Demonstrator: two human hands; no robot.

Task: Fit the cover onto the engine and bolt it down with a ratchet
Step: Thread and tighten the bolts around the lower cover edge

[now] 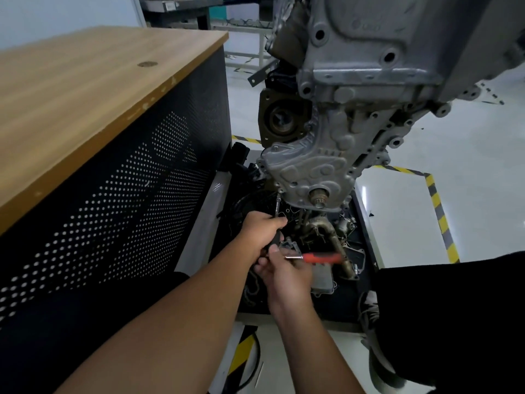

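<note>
Writing: none can be read; a raised mark high on the engine casting is too blurred to make out.
Engine (377, 61): grey cast metal, hanging over a dark tray (366, 245) of loose parts.
Cover (309, 169): ribbed grey casting seated on the engine's lower end, a shaft stub (319, 196) poking out near its bottom edge.
Left hand (262, 228): fingers curled round the dark upper part of the ratchet, below a thin metal extension (277, 204) that rises to the cover's lower left corner.
Right hand (284, 275): just below the left; its fingers curl at the near end of the ratchet (318, 257), whose red handle sticks out to the right.
Tray contents: a tan bent pipe (324, 231) and grey housings, right of the hands.
Cabinet (93, 89): wooden top, black perforated side panel, filling the left.
Floor (468, 166): pale and glossy, with yellow-and-black hazard tape (439, 214) along the tray's right side.
Room: benches and frames at the far top, blurred.
</note>
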